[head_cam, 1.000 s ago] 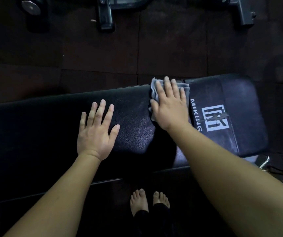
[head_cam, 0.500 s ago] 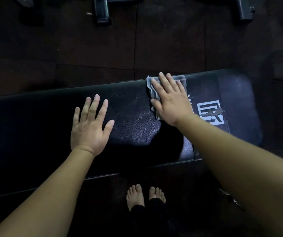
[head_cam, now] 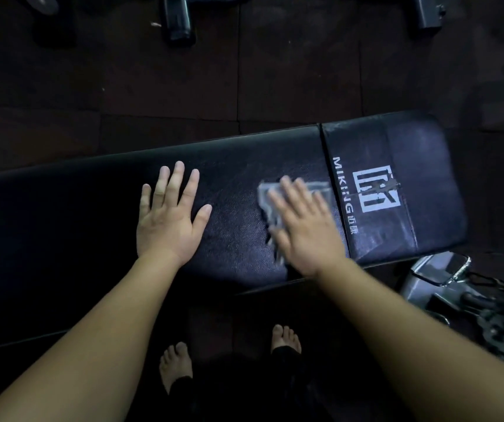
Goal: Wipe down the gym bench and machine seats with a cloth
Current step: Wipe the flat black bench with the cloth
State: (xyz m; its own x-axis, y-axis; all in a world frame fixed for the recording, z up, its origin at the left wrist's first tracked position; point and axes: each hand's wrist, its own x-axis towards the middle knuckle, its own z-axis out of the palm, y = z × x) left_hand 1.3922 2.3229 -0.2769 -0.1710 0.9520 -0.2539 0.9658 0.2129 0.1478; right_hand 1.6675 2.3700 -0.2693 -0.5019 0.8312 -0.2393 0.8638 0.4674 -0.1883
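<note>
Cloth [head_cam: 265,197] is pinned flat under the right hand [head_cam: 308,229] on the black padded top of the gym bench [head_cam: 244,166]. It's grey and kinda crumpled, poking out past the fingertips and on the thumb side of that hand. Its fingers [head_cam: 290,191] are straight and close together, pressing down on the cloth and not curled round anything. That hand and the cloth are both pretty blurred though, so no finer detail from me. Meanwhile the left hand [head_cam: 168,220] lies palm-down on the bare pad, off to the left of the cloth and not touching it. Its fingers are straight and a bit spread, thumb sticking out toward the right hand, holding nothing. Just past the little-finger side of the right hand there's a seam across the pad, then the end section with a white logo [head_cam: 375,190] and worn lettering that reads something like MIKING. Beyond both sets of fingertips comes the far edge of the bench, then dark floor tiles [head_cam: 168,86], with black machine feet [head_cam: 177,16] at the very top. Back behind the wrists, below the near edge, two bare feet [head_cam: 176,365] stand on the floor. Right of the right forearm, under the bench end, there are some shiny metal frame parts [head_cam: 439,275], can't tell what they belong to.
</note>
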